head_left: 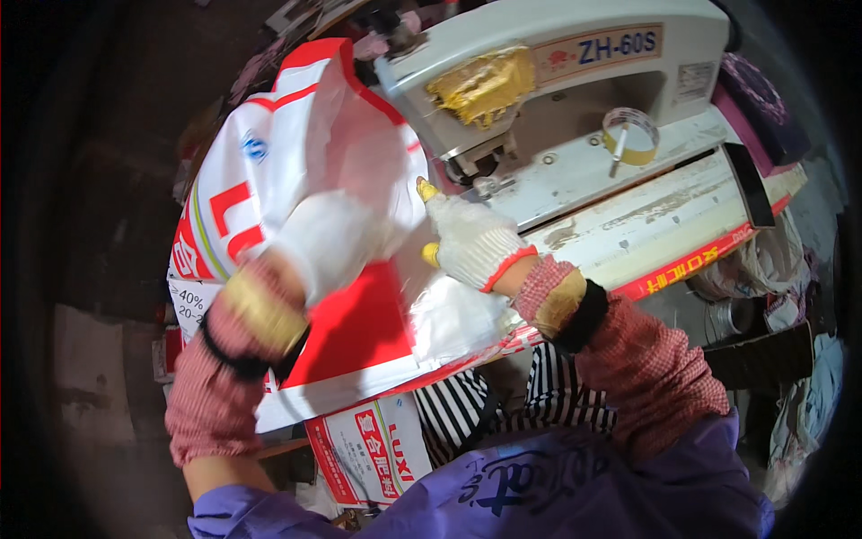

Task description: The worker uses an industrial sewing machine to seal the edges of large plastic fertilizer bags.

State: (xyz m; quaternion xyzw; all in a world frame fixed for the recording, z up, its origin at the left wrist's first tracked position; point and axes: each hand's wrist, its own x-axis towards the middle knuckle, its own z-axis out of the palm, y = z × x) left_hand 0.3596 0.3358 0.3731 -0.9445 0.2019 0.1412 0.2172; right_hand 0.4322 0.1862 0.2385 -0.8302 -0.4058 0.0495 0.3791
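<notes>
A large white and red printed woven bag (310, 108) lies bunched up on the left side of the sewing machine's bed. My left hand (337, 238), in a white glove, is over the bag; motion blurs its fingers, so I cannot make out a grip. My right hand (476, 238), in a knitted glove with yellow fingertips and a red cuff, rests at the bag's right edge. Its thumb and forefinger are apart. Just below it lies shiny whitish plastic film (453, 314). The grey-white industrial sewing machine (620, 67) stands beyond, its needle area close to my right fingertips.
On the machine bed sits a tape roll (630, 136) with a white stick leaning in it. Yellow tape (485, 85) wraps part of the machine head. A dark and purple box (763, 112) stands at the right. Another printed bag (364, 454) hangs below the table edge, near my striped trousers.
</notes>
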